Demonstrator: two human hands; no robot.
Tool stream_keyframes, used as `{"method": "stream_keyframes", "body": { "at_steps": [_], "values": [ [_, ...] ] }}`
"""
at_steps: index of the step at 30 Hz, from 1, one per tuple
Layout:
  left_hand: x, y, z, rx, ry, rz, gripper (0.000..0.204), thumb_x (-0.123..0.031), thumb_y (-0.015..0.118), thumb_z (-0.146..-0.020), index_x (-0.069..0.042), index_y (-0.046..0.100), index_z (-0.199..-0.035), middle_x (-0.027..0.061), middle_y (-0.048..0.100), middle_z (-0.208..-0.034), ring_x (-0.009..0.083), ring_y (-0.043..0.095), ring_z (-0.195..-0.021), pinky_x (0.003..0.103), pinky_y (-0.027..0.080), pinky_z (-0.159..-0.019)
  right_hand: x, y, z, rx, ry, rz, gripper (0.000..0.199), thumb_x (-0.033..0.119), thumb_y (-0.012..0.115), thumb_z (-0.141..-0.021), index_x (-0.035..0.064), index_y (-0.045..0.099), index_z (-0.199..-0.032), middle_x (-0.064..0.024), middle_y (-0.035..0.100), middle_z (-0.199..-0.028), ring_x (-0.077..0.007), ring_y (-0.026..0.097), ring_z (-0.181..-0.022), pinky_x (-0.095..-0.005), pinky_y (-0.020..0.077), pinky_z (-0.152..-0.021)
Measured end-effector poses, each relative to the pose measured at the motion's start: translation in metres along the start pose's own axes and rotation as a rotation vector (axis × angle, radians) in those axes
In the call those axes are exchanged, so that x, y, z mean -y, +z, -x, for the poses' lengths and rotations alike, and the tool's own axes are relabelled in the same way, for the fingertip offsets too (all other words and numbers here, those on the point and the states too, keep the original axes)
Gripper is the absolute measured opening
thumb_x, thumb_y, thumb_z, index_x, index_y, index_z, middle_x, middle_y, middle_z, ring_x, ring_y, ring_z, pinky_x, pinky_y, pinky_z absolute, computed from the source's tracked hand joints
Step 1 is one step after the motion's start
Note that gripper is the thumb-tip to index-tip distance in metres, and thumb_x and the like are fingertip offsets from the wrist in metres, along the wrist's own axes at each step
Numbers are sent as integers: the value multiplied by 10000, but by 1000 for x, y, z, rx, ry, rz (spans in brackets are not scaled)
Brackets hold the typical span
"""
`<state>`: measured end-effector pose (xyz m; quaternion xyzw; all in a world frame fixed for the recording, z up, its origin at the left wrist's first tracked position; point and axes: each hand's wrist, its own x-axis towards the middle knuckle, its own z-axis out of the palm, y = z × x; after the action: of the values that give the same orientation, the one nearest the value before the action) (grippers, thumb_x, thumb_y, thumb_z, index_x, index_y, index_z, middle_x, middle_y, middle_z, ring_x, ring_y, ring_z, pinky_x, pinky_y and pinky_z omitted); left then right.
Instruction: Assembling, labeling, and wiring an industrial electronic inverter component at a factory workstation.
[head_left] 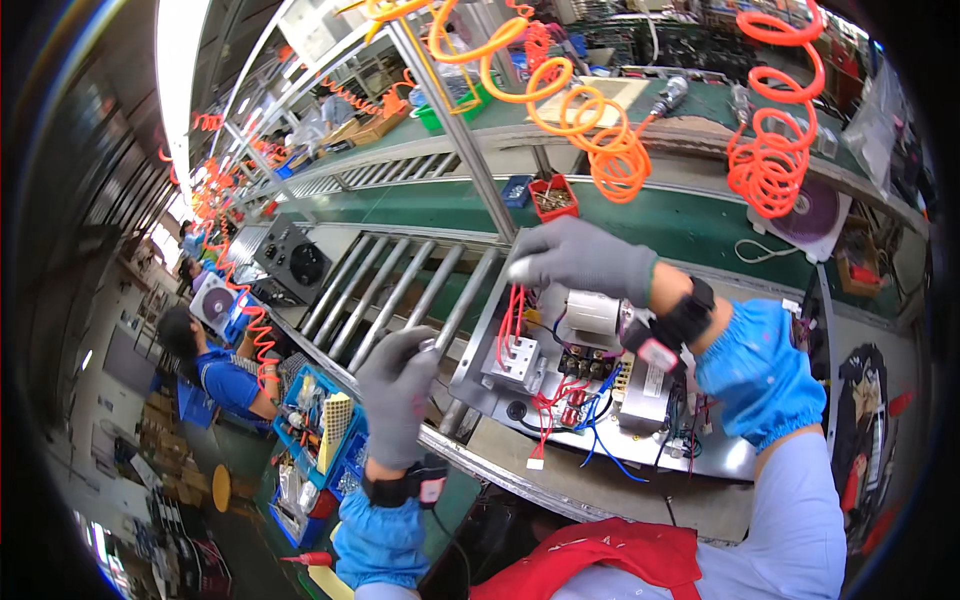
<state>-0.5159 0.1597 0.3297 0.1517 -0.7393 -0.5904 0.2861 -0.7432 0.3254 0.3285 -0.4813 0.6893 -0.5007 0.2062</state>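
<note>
Metal chassis (600, 400) tilted on rollers (400, 290); right hand (585, 258) gripped its top edge, left hand (398, 385) its corner, steadying it.

Orange coiled hoses (770, 165) hang above the green conveyor belt (690, 225). A small red bin (553, 197) sits on it; blue parts bins (320, 440) stand lower left, near a seated person (215, 370).

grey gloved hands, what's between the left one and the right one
In the head view, between the left hand and right hand lie metal conveyor rollers and the near edge of an open metal chassis with red wires.
</note>
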Motion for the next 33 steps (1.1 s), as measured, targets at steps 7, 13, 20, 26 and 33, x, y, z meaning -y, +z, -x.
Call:
{"method": "stream_keyframes", "body": {
  "at_steps": [7, 13, 20, 26, 33],
  "values": [
    [-10, 48, 4, -11, 214, -127, 206, -25, 624, -837, 22, 665, -1034, 55, 670, -860, 83, 614, -741, 236, 498, -659, 57, 36, 33, 65, -37, 90, 422, 390, 648, -838, -5, 687, -980, -152, 677, -858, -230, 649, -814, -349, 495, -765],
    [-9, 54, 0, -92, 655, -608, 242, 17, 613, -730, -13, 668, -964, 171, 659, -855, 328, 651, -759, 382, 521, -665, 44, 46, 30, -51, -41, -37, 332, 313, 658, -813, 0, 702, -915, -133, 677, -763, -208, 655, -734, -346, 506, -708],
    [-6, 49, 6, -25, 245, -177, 318, -8, 583, -826, 54, 589, -1138, 110, 666, -867, 135, 624, -709, 259, 511, -642, 34, 52, 28, -99, 7, -84, 307, 275, 642, -804, 2, 709, -927, -142, 685, -777, -215, 660, -730, -340, 515, -713],
    [-3, 44, 5, 17, 129, -5, 419, -7, 578, -839, 102, 492, -1234, 125, 647, -907, 95, 580, -657, 217, 485, -588, 33, 59, 28, -137, -30, -21, 300, 259, 620, -808, 11, 712, -950, -152, 695, -811, -252, 683, -779, -357, 525, -745],
    [-3, 41, 8, -2, 104, 61, 345, -14, 594, -848, 95, 536, -1171, 109, 646, -907, 96, 582, -671, 212, 483, -601, 44, 64, 35, -130, -85, 190, 256, 200, 625, -871, 3, 688, -1020, -129, 708, -872, -147, 652, -782, -303, 515, -738]
  ]
}}
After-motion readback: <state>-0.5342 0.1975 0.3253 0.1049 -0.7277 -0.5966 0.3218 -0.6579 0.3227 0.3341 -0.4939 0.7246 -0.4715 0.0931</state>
